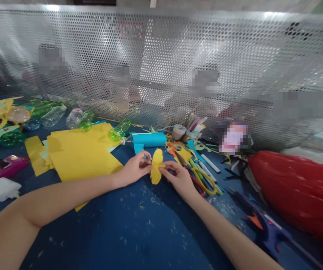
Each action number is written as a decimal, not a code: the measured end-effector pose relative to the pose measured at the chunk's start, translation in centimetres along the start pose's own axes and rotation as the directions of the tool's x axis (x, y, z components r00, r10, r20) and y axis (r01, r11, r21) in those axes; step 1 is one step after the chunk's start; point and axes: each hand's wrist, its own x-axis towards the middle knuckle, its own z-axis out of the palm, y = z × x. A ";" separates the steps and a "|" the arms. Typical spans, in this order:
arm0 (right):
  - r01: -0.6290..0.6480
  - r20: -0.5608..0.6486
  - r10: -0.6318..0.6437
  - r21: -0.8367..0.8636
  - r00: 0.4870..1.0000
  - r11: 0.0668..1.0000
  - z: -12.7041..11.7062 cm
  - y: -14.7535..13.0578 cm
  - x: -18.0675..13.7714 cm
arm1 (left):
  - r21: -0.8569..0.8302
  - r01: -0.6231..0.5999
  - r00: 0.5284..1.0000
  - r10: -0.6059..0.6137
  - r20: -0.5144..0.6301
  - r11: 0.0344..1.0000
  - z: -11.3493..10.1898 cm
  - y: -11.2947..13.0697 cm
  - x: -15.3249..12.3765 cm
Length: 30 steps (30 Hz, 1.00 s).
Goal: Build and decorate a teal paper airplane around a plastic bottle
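Note:
A small yellow paper cutout (157, 165) with rounded lobes above and below a narrow middle is held upright over the blue table (116, 232). My left hand (136, 168) pinches its left side, and my right hand (177, 175) pinches it from the right. Just behind stands the nearest bottle, a lying plastic one wrapped in blue paper (150, 139). Yellow-handled scissors (205, 182) lie beside my right hand, with a red handle (198, 185) partly hidden there. Large yellow paper sheets (79, 153) spread out under and behind my left forearm.
Clear and green bottles (119, 130) line the back left. Paper scraps and markers (209, 172) lie at right, near a glue gun (271, 225) and a red plastic bag (296, 191). A pink power strip (3, 170) and white adapter (2, 188) sit left. A perforated metal panel (94, 41) stands behind.

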 end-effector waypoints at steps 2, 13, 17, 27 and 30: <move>-0.001 0.012 0.001 -0.003 1.000 1.000 0.0 0.1 0.0 | 0.009 -0.009 1.000 0.009 -0.006 1.000 0.0 -0.2 0.1; 0.051 0.087 -0.052 0.011 0.995 0.999 0.0 -0.1 -0.1 | 0.009 -0.089 0.994 0.089 0.065 0.996 0.1 -1.1 0.3; 0.024 0.074 -0.025 0.013 0.997 1.000 -0.1 -0.3 -0.2 | 0.010 -0.048 0.997 0.048 0.066 0.999 0.0 -1.4 0.5; -0.034 0.058 0.034 0.002 0.998 0.999 -0.3 -0.1 -0.2 | -0.148 0.093 0.995 -0.086 0.052 0.985 -0.3 -1.2 0.9; -0.037 0.065 0.036 0.003 0.997 0.999 -0.3 -0.1 -0.2 | -0.193 0.114 0.993 -0.106 0.048 0.975 -0.3 -1.1 0.9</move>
